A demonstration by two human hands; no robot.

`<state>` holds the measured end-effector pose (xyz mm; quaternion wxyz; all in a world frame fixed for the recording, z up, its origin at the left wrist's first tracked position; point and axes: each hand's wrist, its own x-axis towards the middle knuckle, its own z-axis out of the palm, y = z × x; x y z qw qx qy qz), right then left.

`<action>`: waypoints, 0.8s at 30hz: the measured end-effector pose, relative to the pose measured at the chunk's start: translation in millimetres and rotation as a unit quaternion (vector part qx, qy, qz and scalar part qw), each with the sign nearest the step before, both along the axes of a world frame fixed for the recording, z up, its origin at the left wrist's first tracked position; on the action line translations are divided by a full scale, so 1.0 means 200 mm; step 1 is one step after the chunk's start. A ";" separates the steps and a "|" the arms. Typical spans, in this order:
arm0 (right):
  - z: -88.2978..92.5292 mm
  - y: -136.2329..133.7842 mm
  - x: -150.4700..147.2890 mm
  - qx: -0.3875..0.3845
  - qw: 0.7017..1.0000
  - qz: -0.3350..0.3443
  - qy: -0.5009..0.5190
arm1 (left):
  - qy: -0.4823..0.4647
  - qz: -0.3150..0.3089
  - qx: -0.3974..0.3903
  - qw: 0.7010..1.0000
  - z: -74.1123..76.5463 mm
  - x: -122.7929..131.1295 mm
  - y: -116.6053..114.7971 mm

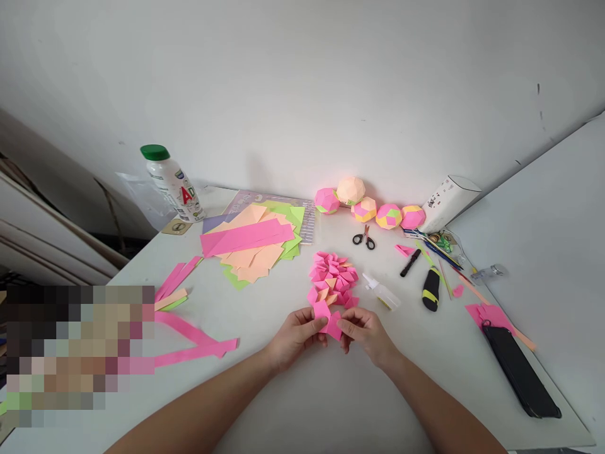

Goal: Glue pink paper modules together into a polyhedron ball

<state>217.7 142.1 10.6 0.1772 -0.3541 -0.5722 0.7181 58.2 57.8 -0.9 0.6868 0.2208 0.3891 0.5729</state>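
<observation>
Between my two hands is a pink folded paper piece [334, 325], held just above the near part of the white table. My left hand [299, 335] pinches its left side between thumb and fingers. Its right side is pinched by my right hand [363, 334]. Just beyond my fingertips lies a pile of folded paper pieces [333, 271], mostly pink with a few peach ones. A small clear glue bottle [382, 294] with a white nozzle lies right of the pile. Some of my fingers are hidden behind the paper.
Small black-handled scissors [363, 239] lie below a row of paper balls [363, 209]. Stacked paper sheets [255, 252] and a green-capped bottle [174, 186] are at back left. Pink strips [198, 347] lie left; a utility knife [430, 290] and black phone [522, 372] lie right.
</observation>
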 end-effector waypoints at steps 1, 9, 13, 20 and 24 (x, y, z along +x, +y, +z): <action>0.00 0.00 0.00 0.001 1.000 0.002 0.001 | 0.001 -0.001 0.002 1.000 0.00 0.00 0.00; -0.01 0.00 0.01 0.009 1.000 0.021 0.011 | 0.008 0.006 0.003 1.000 -0.01 0.00 0.00; 0.00 0.00 0.00 0.006 1.000 0.025 0.013 | 0.021 0.005 0.003 1.000 -0.01 0.01 0.00; 0.00 -0.01 0.00 0.008 1.000 0.029 0.002 | 0.048 -0.001 0.009 0.999 -0.02 0.01 -0.01; 0.00 -0.02 0.00 0.006 1.000 0.022 0.002 | 0.063 -0.001 0.007 0.998 -0.02 0.01 -0.01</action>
